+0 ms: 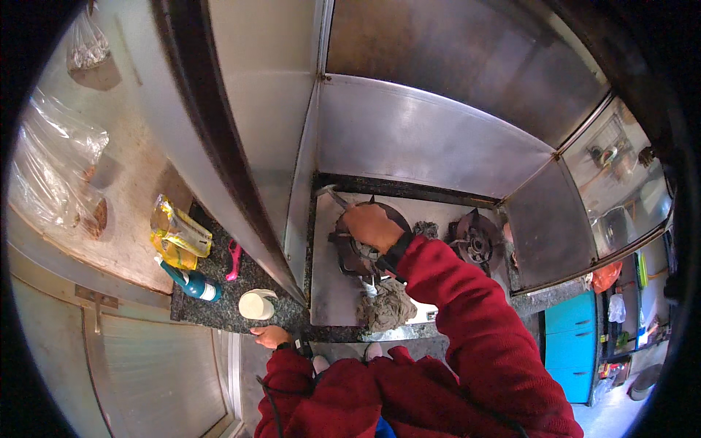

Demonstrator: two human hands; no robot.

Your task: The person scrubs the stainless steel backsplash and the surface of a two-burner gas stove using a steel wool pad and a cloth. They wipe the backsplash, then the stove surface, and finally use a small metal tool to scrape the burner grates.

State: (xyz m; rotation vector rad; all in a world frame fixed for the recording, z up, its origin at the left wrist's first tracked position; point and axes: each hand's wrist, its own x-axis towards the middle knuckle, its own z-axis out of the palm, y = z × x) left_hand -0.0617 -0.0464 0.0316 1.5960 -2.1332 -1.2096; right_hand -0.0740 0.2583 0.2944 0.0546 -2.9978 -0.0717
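My right hand (373, 224) reaches over the left burner (358, 254) of a gas stove (331, 284), its fingers closed around a scraper-like tool (332, 192) whose pale end points to the stove's back left corner. A crumpled grey-brown cloth (390, 306) lies at the stove's front edge, and a dark scouring pad or rag (425, 229) sits between the burners. My left hand (271, 336) is at the counter's front edge, below a white paper roll (256, 305); whether it holds anything is unclear.
The right burner (474, 242) stands near a metal side panel (547, 224). On the granite counter (213, 315) at left are a teal spray bottle (202, 289), a pink-handled tool (234, 260) and yellow packets (178, 232). Metal panels (427, 131) enclose the stove's back.
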